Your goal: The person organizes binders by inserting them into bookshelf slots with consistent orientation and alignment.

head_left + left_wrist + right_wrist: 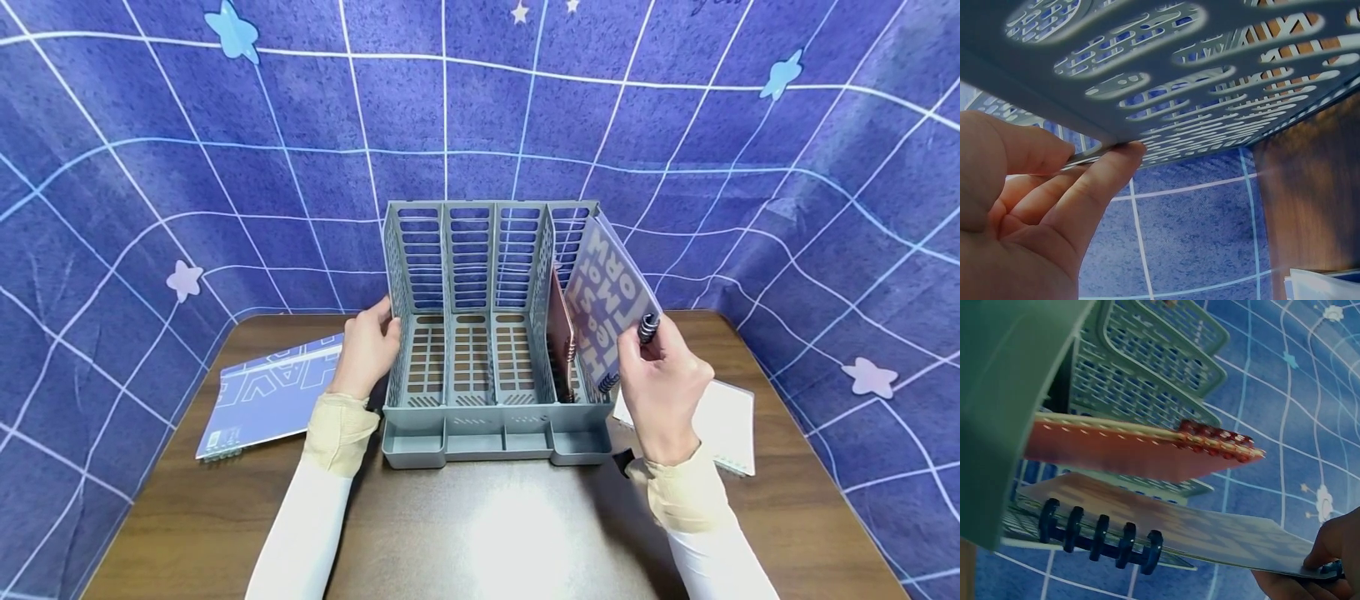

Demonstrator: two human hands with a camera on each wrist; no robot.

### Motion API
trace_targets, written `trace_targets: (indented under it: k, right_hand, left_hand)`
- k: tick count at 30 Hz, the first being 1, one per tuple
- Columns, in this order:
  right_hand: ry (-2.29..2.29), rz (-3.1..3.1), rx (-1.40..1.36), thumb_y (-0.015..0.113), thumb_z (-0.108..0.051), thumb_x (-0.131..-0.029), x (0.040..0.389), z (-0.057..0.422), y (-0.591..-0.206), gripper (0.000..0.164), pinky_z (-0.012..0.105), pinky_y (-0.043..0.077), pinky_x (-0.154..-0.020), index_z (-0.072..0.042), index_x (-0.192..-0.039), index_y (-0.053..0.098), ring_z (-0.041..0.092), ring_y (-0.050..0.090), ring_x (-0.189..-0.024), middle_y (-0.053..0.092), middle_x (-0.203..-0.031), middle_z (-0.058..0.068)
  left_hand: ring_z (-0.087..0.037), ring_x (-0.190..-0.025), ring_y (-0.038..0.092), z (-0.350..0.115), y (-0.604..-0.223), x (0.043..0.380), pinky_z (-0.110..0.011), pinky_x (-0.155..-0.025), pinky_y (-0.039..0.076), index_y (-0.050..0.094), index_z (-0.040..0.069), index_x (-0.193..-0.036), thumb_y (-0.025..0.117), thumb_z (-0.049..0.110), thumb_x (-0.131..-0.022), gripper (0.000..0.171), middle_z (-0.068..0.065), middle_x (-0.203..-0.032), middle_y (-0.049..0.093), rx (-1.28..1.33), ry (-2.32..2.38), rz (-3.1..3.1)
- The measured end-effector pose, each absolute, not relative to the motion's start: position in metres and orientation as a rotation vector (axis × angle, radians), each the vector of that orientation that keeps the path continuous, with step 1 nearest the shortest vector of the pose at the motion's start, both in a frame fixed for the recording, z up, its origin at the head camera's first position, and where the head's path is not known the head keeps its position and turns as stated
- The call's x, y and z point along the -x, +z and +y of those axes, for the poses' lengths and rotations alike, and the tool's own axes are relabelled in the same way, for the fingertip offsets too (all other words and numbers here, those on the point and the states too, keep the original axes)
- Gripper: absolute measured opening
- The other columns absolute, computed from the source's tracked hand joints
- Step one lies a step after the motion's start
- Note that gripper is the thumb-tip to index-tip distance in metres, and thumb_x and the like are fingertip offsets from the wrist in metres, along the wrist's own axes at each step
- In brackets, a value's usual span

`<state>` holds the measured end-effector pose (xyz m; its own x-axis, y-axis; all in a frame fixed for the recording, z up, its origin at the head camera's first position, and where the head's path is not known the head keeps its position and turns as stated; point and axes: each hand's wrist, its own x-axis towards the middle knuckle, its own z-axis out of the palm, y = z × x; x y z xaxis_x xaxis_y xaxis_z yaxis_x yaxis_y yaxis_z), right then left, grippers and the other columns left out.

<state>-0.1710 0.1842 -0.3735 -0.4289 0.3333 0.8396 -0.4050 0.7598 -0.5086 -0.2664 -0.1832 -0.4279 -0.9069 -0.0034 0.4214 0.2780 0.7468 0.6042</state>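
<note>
Grey file rack (480,250): red notebook (558,333) inside rightmost slot, blue notebook (611,304) entering

The red notebook (560,333) stands mostly hidden behind the purple notebook (611,292) and the organizer's divider (542,275).

Grey slotted rack (487,333), red notebook (560,333), blue notebook (611,292) (white lettering).

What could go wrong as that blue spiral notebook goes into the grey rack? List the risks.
1. The blue spiral-bound notebook, pinched by the right hand at its binding end, is tilted against the grey plastic file rack; its coils might catch on the slotted wall.
2. The reddish spiral notebook already stands in that rightmost slot, so the bindings might tangle.
3. The left hand only grips the rack's left wall, so a hard push might shift it.
</note>
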Motion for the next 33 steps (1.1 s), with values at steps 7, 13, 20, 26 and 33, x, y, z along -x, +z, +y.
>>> trace_targets:
  k: [7,13,20,26,33]
  right_hand:
    - [0.846,-1.846,-0.072,0.064,-0.008,-0.086,0.177,0.179,-0.384,0.014,0.008,0.039,-0.054,-0.008,-0.094,0.075,0.009,0.062,-0.055,0.070,-0.067,-0.002]
    - [0.833,-1.877,-0.071,0.063,-0.008,-0.086,0.180,0.176,-0.392,0.016,0.012,0.042,-0.053,-0.008,-0.098,0.074,0.010,0.064,-0.058,0.072,-0.070,0.001]
    - [0.827,-1.924,-0.062,0.060,-0.010,-0.088,0.185,0.175,-0.399,0.018,0.036,0.047,-0.047,-0.008,-0.101,0.073,0.011,0.062,-0.056,0.070,-0.069,0.003]
    - [0.811,-1.953,-0.078,0.061,-0.009,-0.087,0.189,0.174,-0.407,0.021,0.041,0.048,-0.045,-0.007,-0.104,0.072,0.015,0.063,-0.055,0.070,-0.068,0.006]
    - [0.826,-1.956,-0.083,0.063,-0.009,-0.086,0.191,0.172,-0.413,0.025,0.041,0.048,-0.046,-0.009,-0.109,0.073,0.016,0.062,-0.054,0.070,-0.070,0.006]
  left_hand:
    - [-0.027,-0.069,0.061,-0.183,-0.426,0.266,-0.049,-0.066,0.051,0.066,0.017,-0.125,0.058,0.014,-0.095,0.031,-0.009,-0.095,0.073,0.203,-0.963,-2.542]
    - [-0.027,-0.068,0.061,-0.182,-0.426,0.265,-0.049,-0.066,0.051,0.065,0.015,-0.128,0.058,0.014,-0.095,0.034,-0.009,-0.094,0.073,0.200,-0.972,-2.548]
    - [-0.027,-0.069,0.062,-0.183,-0.426,0.266,-0.049,-0.066,0.051,0.066,0.017,-0.123,0.058,0.013,-0.095,0.029,-0.009,-0.092,0.073,0.206,-0.971,-2.547]
    - [-0.027,-0.070,0.062,-0.183,-0.426,0.266,-0.050,-0.066,0.051,0.066,0.016,-0.123,0.058,0.013,-0.095,0.029,-0.010,-0.094,0.073,0.207,-0.966,-2.545]
    - [-0.028,-0.069,0.063,-0.183,-0.426,0.266,-0.049,-0.066,0.051,0.066,0.017,-0.122,0.058,0.013,-0.095,0.028,-0.009,-0.094,0.074,0.205,-0.965,-2.544]
